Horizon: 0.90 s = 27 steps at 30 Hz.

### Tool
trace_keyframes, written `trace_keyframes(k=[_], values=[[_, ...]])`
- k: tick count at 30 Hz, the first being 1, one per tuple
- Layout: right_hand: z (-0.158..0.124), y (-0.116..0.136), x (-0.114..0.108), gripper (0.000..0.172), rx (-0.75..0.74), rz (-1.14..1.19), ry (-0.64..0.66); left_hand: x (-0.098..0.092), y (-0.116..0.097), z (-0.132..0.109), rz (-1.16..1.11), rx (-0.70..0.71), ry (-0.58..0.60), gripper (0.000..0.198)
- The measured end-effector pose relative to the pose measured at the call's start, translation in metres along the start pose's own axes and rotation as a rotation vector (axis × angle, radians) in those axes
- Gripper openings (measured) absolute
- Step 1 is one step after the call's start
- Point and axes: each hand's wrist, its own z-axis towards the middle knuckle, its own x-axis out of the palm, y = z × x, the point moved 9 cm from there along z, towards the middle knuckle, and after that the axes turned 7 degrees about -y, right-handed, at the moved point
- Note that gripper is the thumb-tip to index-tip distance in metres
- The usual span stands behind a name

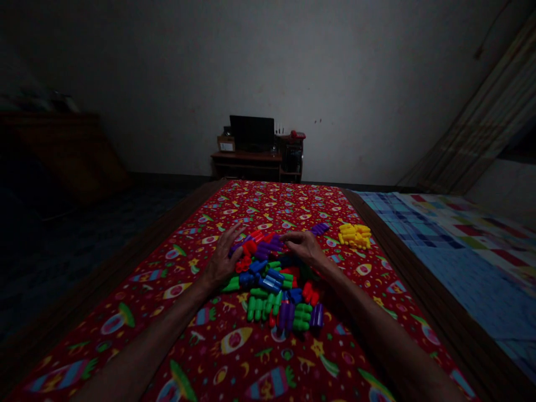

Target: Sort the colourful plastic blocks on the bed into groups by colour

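A pile of plastic toy blocks in blue, green, red and purple lies between my hands, with a blue block [271, 282] near its middle. My left hand [221, 258] rests at the pile's left side, fingers stretched out and apart, its thumb beside red blocks [243, 262]. From the right, my right hand [305, 245] reaches over the far part of the pile. Its thumb and forefinger are pinched at the end of a purple block [270, 245]; the other fingers are partly hidden. Green blocks [301, 317] lie at the near edge.
Yellow blocks [355, 235] form a separate group at the right, with a purple block [320, 229] nearby. Everything lies on a red patterned cloth [234, 363]. Beyond it, a low desk [247, 158] holds a dark screen [252, 132]. A blue checked bed cover [452, 268] is at right.
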Motion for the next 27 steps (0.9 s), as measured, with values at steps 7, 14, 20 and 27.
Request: trace_keyframes(k=[7, 14, 20, 27], values=[[-0.014, 0.037, 0.021, 0.024, -0.209, 0.080, 0.106, 0.020, -0.010, -0.006, -0.082, -0.016, 0.242, 0.043], [-0.014, 0.028, 0.026, 0.016, -0.154, 0.122, 0.074, 0.018, 0.000, 0.000, -0.133, -0.036, 0.222, 0.044], [-0.018, 0.034, 0.024, 0.019, -0.212, 0.033, 0.102, 0.016, 0.001, -0.003, -0.227, -0.093, 0.224, 0.040], [-0.019, 0.035, 0.023, 0.018, -0.241, 0.037, 0.118, 0.016, 0.001, -0.004, -0.265, -0.195, 0.207, 0.037]])
